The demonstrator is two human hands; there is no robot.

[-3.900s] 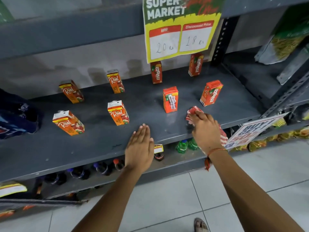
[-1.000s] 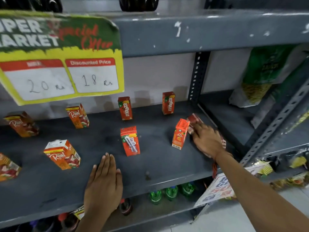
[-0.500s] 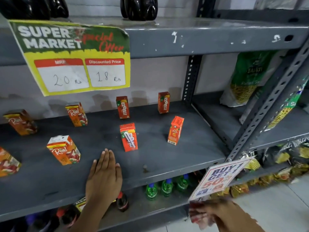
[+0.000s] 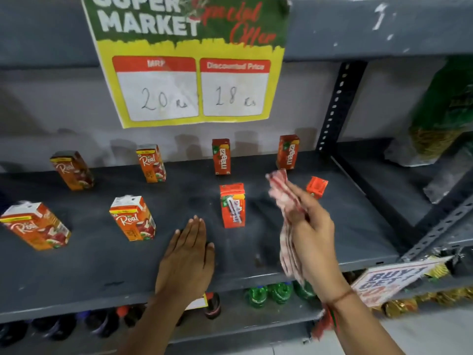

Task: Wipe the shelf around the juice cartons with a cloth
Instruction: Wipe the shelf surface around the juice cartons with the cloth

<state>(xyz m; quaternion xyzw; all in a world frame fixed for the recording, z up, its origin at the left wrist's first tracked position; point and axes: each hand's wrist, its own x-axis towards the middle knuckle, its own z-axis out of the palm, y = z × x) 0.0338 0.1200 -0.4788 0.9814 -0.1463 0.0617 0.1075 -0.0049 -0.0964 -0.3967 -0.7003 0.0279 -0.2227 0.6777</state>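
Note:
A dark grey shelf (image 4: 107, 267) carries several small juice cartons standing apart: "Real" cartons (image 4: 133, 218) on the left, orange "maaza" cartons (image 4: 232, 204) towards the right. My left hand (image 4: 188, 257) lies flat, palm down, near the shelf's front edge, holding nothing. My right hand (image 4: 311, 228) is raised above the shelf's right part and grips a red-and-white checked cloth (image 4: 286, 198), which hangs loose above and below the fist. The hand and cloth partly cover one orange carton (image 4: 316, 187) behind them.
A yellow-green price sign (image 4: 192, 62) hangs from the shelf above. A perforated upright post (image 4: 335, 108) bounds the shelf on the right, with green packets (image 4: 440, 116) beyond. Green bottles (image 4: 268, 294) stand on the lower shelf. A slanted offer card (image 4: 389, 280) sticks out at the front right.
My right hand, which had dropped below the shelf edge with the cloth, has come back up over the shelf's right side. My left hand has stayed flat on the shelf.

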